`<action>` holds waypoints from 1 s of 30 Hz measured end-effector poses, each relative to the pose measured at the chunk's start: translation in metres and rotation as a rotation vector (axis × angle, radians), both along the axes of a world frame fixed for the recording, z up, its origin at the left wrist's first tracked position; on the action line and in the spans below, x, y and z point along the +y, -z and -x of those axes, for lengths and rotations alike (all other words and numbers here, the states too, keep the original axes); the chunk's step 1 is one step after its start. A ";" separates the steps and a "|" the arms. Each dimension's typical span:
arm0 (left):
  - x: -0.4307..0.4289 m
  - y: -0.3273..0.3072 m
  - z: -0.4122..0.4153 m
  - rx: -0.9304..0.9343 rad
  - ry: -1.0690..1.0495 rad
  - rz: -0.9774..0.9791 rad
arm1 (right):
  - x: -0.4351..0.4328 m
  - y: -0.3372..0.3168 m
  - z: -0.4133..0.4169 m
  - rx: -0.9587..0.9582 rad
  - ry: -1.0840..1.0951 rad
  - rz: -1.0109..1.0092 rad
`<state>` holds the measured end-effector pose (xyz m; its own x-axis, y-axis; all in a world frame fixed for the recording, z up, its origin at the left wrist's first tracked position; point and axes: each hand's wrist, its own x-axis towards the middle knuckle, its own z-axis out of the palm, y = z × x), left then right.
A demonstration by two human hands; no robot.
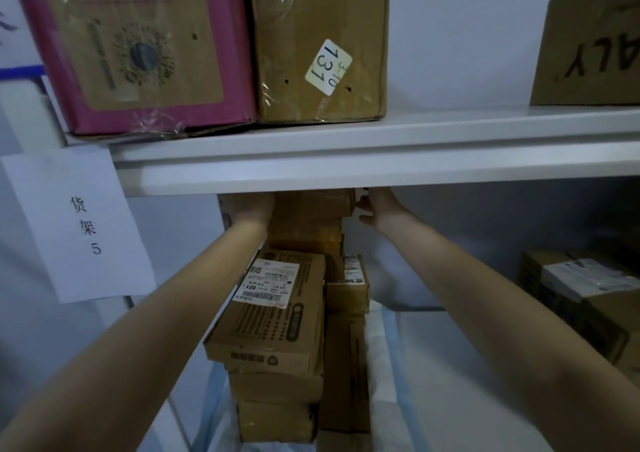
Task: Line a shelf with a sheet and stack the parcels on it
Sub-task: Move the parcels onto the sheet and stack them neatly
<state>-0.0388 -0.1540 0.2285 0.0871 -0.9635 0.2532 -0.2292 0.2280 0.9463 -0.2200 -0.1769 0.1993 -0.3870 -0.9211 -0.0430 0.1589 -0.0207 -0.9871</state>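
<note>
Fingers point(362, 203) of the right hand point(377, 205) are curled against the right end of the top parcel point(311, 205), with the thumb set lower on the same end, so that the parcel is pinched there. Fingers of the left hand point(254, 207) are hidden behind the front edge of the upper shelf point(381, 171). Whether they are spread or clamped cannot be told, though the hand is laid against the parcel's left part.

Top parcel: brown cardboard, held at centre frame just under the upper shelf, at the head of the stack of parcels point(304, 243).

Stack of parcels: brown cartons, piled from lower centre up to mid-frame. A labelled parcel point(273, 313) is placed at the front, tilted, with a white shipping label on its upper face.

Sheet point(398, 347): white with a pale blue border, spread beneath the stack and extended towards the lower right of the frame.

Upper shelf, white, is loaded as follows: a pink box point(138, 53) at upper left; a brown box point(322, 46) touching its right side, marked by a white sticker point(328, 67) reading 131; and a cardboard box point(588, 46) at upper right, well apart from the other two.

Paper sign point(76, 223): white, fixed at the left of the frame, printed with two characters and the figure 5.

Further cartons point(581, 295) are stored at right of frame, below the upper shelf.
</note>
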 end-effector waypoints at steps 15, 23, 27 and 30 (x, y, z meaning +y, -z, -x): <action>0.035 0.028 -0.011 -0.243 -0.008 -0.051 | 0.053 0.024 -0.016 0.070 0.163 -0.079; 0.062 0.045 -0.004 -0.210 0.134 -0.038 | 0.090 0.050 -0.020 0.077 0.120 -0.126; 0.076 0.054 0.004 -0.207 0.203 0.006 | 0.109 0.065 -0.014 0.087 0.140 -0.154; 0.089 0.059 0.020 -0.200 0.279 0.021 | 0.130 0.074 -0.007 0.094 0.204 -0.107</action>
<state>-0.0586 -0.0652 0.1696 -0.2328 -0.9375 0.2588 -0.3358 0.3272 0.8833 -0.2126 -0.0471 0.1257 -0.5717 -0.8154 -0.0909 0.0695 0.0622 -0.9956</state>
